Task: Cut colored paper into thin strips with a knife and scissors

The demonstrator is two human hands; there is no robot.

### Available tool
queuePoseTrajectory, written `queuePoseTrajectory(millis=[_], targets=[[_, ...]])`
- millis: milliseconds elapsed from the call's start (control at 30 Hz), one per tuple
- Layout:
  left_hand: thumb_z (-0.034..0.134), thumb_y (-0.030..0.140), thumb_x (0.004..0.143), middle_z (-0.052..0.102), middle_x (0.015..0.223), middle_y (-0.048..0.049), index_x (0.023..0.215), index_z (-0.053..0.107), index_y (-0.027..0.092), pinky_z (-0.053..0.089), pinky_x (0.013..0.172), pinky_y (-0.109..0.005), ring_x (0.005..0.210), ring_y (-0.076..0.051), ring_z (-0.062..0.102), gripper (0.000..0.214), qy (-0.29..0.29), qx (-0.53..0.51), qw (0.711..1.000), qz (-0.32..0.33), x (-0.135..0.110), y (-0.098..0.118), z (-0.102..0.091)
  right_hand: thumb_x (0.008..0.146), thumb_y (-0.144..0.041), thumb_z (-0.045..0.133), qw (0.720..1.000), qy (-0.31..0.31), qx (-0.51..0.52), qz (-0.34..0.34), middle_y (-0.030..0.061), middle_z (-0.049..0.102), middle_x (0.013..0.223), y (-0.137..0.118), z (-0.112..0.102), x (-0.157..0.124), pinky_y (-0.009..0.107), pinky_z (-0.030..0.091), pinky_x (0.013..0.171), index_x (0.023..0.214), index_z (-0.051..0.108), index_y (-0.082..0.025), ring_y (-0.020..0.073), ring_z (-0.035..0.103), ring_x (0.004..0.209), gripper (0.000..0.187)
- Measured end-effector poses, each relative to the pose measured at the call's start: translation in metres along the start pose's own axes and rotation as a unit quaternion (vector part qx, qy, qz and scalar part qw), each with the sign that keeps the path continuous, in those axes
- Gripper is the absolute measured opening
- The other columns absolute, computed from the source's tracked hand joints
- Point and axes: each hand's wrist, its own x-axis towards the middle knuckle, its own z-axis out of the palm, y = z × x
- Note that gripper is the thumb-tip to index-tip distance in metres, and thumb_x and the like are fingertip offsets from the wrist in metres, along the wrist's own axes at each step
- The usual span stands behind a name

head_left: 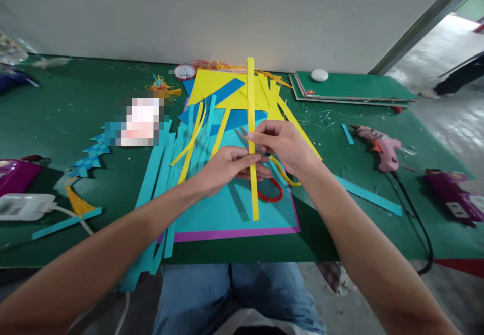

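A long yellow paper strip (254, 188) stands nearly upright in the picture, held in both hands. My left hand (236, 163) grips its lower half between thumb and fingers. Higher up, my right hand (280, 141) pinches the same strip between thumb and forefinger. Scissors (270, 191) with one red and one yellow handle show just under and behind my hands; whether they rest on the paper or touch my fingers I cannot tell. Below lies a light blue sheet (227, 209) on a purple one (242, 235). Several light blue strips (153, 173) lie left of my left hand.
A pink glue gun (380, 146) with a black cord lies at the right. Left are a woven blue piece (91, 153) with a yellow tassel (78, 201) and a white power strip (26, 206). Yellow sheets (212, 88) and green boards (359, 87) lie at the back.
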Motion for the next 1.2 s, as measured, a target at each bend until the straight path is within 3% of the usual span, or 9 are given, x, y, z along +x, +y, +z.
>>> queuePoseTrajectory(millis=[167, 600, 767, 867, 1067, 1200], targets=[[0.062, 0.025, 0.093, 0.079, 0.092, -0.0135, 0.092, 0.071, 0.009, 0.06, 0.084, -0.033, 0.09, -0.022, 0.076, 0.018, -0.036, -0.017, 0.999, -0.019, 0.001, -0.001, 0.0, 0.07, -0.028, 0.078, 1.0, 0.013, 0.01, -0.008, -0.0062, 0.046, 0.05, 0.0, -0.001, 0.001, 0.022, 0.027, 0.044, 0.059, 0.057, -0.017, 0.0044, 0.037, 0.047, 0.027], [0.061, 0.025, 0.094, 0.079, 0.094, -0.0134, 0.094, 0.073, 0.01, 0.06, 0.086, -0.036, 0.088, -0.022, 0.076, 0.02, -0.042, -0.039, 0.997, -0.043, 0.001, 0.002, -0.001, 0.073, -0.029, 0.078, 0.999, 0.036, 0.008, -0.03, -0.0059, 0.047, 0.052, -0.002, 0.003, -0.001, 0.022, 0.028, 0.043, 0.06, 0.057, -0.017, 0.0043, 0.037, 0.047, 0.027], [0.061, 0.022, 0.093, 0.079, 0.087, -0.0128, 0.088, 0.073, 0.008, 0.061, 0.082, -0.034, 0.082, -0.021, 0.076, 0.018, -0.003, -0.04, 0.999, -0.007, 0.001, 0.002, 0.001, 0.076, -0.032, 0.076, 0.997, -0.038, -0.056, 0.023, -0.0045, 0.051, 0.051, -0.005, -0.004, -0.001, 0.022, 0.027, 0.041, 0.065, 0.063, -0.016, 0.0046, 0.039, 0.046, 0.024], [0.062, 0.021, 0.092, 0.079, 0.087, -0.0123, 0.089, 0.072, 0.009, 0.061, 0.083, -0.034, 0.084, -0.021, 0.076, 0.016, 0.008, -0.042, 0.999, 0.002, 0.001, 0.003, 0.001, 0.076, -0.033, 0.076, 0.993, -0.078, -0.089, 0.016, -0.0035, 0.053, 0.052, -0.003, -0.008, -0.001, 0.022, 0.03, 0.043, 0.063, 0.064, -0.015, 0.0055, 0.044, 0.048, 0.026], [0.057, 0.027, 0.096, 0.079, 0.093, -0.0135, 0.095, 0.071, 0.009, 0.059, 0.089, -0.037, 0.091, -0.023, 0.076, 0.023, -0.025, -0.046, 0.999, -0.007, 0.002, 0.0, -0.002, 0.073, -0.031, 0.078, 0.995, -0.014, -0.094, -0.032, -0.0053, 0.051, 0.052, -0.001, -0.004, 0.001, 0.023, 0.033, 0.047, 0.059, 0.058, -0.016, 0.006, 0.043, 0.049, 0.028], [0.061, 0.028, 0.094, 0.079, 0.09, -0.0134, 0.09, 0.071, 0.009, 0.058, 0.091, -0.042, 0.089, -0.025, 0.076, 0.022, -0.012, -0.046, 0.999, 0.008, 0.002, -0.001, -0.001, 0.073, -0.031, 0.078, 0.994, 0.009, -0.089, -0.061, -0.0056, 0.05, 0.054, -0.001, -0.001, 0.0, 0.024, 0.031, 0.046, 0.059, 0.056, -0.016, 0.0058, 0.041, 0.05, 0.029]])
